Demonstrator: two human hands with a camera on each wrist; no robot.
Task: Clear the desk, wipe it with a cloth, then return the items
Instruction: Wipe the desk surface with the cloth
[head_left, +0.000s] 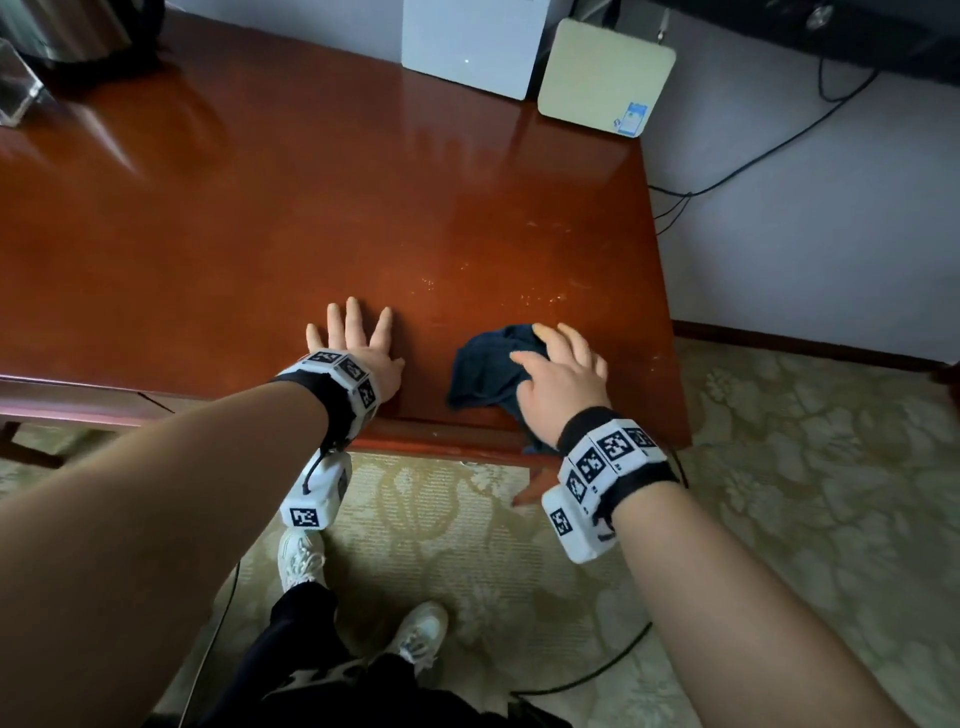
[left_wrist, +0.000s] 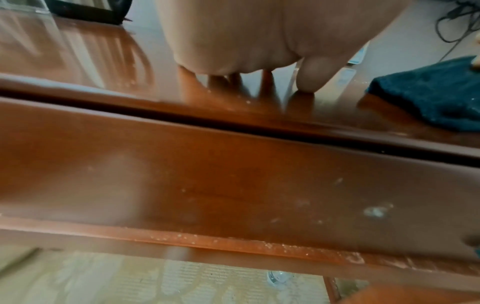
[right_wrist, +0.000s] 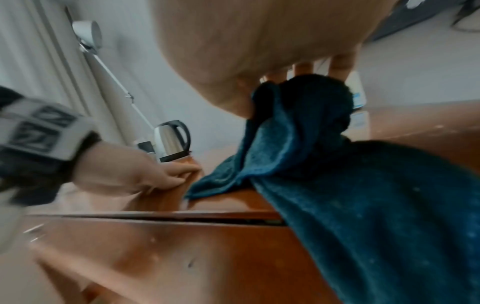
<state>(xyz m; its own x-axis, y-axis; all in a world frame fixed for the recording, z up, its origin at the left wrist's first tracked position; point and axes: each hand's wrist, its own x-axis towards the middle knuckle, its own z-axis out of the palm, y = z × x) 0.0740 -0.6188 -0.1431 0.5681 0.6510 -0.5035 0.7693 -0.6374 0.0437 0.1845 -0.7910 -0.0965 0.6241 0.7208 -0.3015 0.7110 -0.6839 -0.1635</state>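
Note:
The red-brown wooden desk (head_left: 311, 208) has a bare, glossy top. My left hand (head_left: 356, 340) lies flat on it near the front edge with the fingers spread, and its palm fills the top of the left wrist view (left_wrist: 246, 37). A dark blue cloth (head_left: 483, 371) is bunched on the desk to its right, one corner hanging over the front edge. My right hand (head_left: 563, 364) presses down on the cloth with fairly straight fingers. In the right wrist view the cloth (right_wrist: 337, 164) rises under the palm (right_wrist: 259, 41). Pale specks (head_left: 540, 299) dot the wood beyond the cloth.
A white box (head_left: 467, 41) and a beige square device (head_left: 602, 78) stand at the desk's back right. A clear plastic stand (head_left: 15, 88) sits at the far left, and a steel kettle (right_wrist: 171, 142) beyond it. Cables (head_left: 753, 161) run along the wall; patterned carpet (head_left: 805, 467) lies below.

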